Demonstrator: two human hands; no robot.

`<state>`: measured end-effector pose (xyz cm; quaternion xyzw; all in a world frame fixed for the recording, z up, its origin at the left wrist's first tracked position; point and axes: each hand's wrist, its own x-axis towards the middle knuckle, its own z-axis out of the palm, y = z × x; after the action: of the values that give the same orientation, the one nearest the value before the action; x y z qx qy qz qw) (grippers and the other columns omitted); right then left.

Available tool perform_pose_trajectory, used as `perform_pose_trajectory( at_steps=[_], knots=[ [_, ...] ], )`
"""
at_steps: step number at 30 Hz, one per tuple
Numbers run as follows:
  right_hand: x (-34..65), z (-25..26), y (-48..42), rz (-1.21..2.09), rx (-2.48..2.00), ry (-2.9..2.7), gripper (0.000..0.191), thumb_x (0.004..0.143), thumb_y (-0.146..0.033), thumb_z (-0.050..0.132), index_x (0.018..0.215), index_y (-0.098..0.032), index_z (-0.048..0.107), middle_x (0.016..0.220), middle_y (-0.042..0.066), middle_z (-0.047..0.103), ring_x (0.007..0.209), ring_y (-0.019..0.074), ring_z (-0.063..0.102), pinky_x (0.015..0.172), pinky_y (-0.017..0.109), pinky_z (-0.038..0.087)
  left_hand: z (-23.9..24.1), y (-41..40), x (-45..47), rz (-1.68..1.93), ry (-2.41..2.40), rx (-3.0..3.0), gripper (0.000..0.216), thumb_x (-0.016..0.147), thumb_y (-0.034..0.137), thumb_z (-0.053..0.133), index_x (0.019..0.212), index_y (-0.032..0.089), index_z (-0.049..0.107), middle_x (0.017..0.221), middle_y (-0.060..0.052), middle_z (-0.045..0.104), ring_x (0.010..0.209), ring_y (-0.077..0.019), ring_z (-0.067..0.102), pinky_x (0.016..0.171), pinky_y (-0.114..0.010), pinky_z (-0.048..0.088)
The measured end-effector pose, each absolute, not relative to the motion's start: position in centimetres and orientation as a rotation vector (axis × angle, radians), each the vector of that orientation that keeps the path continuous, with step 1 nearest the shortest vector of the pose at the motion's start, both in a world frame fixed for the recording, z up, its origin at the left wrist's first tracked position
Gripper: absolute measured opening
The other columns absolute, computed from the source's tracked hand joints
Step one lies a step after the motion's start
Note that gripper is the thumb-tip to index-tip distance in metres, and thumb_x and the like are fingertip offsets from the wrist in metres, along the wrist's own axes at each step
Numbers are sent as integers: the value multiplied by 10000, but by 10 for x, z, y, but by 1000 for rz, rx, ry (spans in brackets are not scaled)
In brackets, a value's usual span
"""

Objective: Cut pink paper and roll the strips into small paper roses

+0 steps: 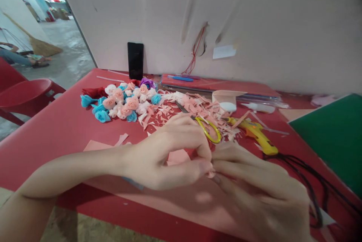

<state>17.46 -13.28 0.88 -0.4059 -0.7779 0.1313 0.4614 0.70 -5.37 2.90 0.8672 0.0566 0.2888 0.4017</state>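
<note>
My left hand [172, 153] pinches a small piece of pink paper [210, 173] between thumb and forefinger. From the other side, the fingertips of my right hand [257, 185] close on the same small piece, most of which the fingers hide. Beneath both hands lies a larger pink paper sheet [186, 204] on the red table. Just past my fingers are scissors with yellow handles [209, 130], resting on pink paper scraps [195, 106]. A yellow glue gun [258, 134] lies to the right, its black cord running toward the front edge.
Several pink, white, blue, red and purple paper flowers [124, 102] are heaped at the back left. A black phone [135, 61] leans on the wall. A white glue bottle [258, 107] and a green board [333, 136] are at the right. A red chair [28, 93] stands left of the table.
</note>
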Motion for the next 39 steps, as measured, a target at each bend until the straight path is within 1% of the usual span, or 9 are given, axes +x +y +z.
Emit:
perform_pose_trajectory(
  at_steps=[4,12,15,18,22,26,29,32,39],
  knots=[
    [174,8,-131,323,-978,-1906,166,794,-45,569,783,-206,606,749,0,655,676,106,604,596,205,518,24,-52,7,795,62,2162,155,788,89,443,653,143,497,686,-29,599,702,-109,508,849,-291,369],
    [175,9,-131,368,-959,-1907,190,786,-34,569,789,-218,615,771,-5,657,686,105,608,612,213,518,26,-52,7,763,52,2178,166,772,57,450,643,159,471,689,-23,617,723,-104,519,864,-277,384],
    [177,7,-131,364,-967,-1916,186,796,-43,560,790,-222,613,762,-11,650,670,103,599,606,217,508,28,-52,7,749,87,2193,175,805,87,436,652,147,494,698,-34,605,729,-108,517,869,-279,381],
    [179,6,-132,338,-954,-1950,199,787,-27,558,833,-214,610,753,0,629,685,123,579,592,245,497,31,-51,5,710,169,2208,174,828,127,438,686,129,538,729,-46,617,749,-117,524,876,-286,378],
    [178,11,-135,219,-981,-1987,220,759,-9,569,851,-207,600,743,-5,626,696,116,576,630,245,497,33,-50,2,742,276,2186,156,816,137,487,680,140,565,734,-27,643,779,-122,531,896,-295,378],
    [176,13,-135,61,-1073,-1999,170,797,-69,530,827,-229,577,719,-16,636,646,103,575,589,234,479,34,-53,0,744,333,2179,127,792,138,534,677,149,587,717,0,644,783,-119,532,914,-299,371],
    [176,11,-136,15,-1122,-2007,168,792,-73,529,820,-232,577,710,-18,629,640,112,561,590,255,468,34,-55,0,707,357,2193,108,767,122,556,668,145,594,706,2,644,770,-119,526,887,-294,382],
    [178,11,-138,-57,-1074,-2006,163,780,-68,542,804,-226,572,693,-21,617,639,120,544,584,263,455,34,-56,1,704,367,2179,113,769,139,561,660,153,585,702,6,643,768,-126,520,858,-296,396],
    [177,14,-140,-148,-1119,-2072,136,829,-83,492,815,-204,551,664,-10,616,593,114,517,571,275,411,36,-56,2,656,376,2190,88,744,117,588,662,149,586,716,-5,651,774,-133,534,862,-317,404]
  ],
)
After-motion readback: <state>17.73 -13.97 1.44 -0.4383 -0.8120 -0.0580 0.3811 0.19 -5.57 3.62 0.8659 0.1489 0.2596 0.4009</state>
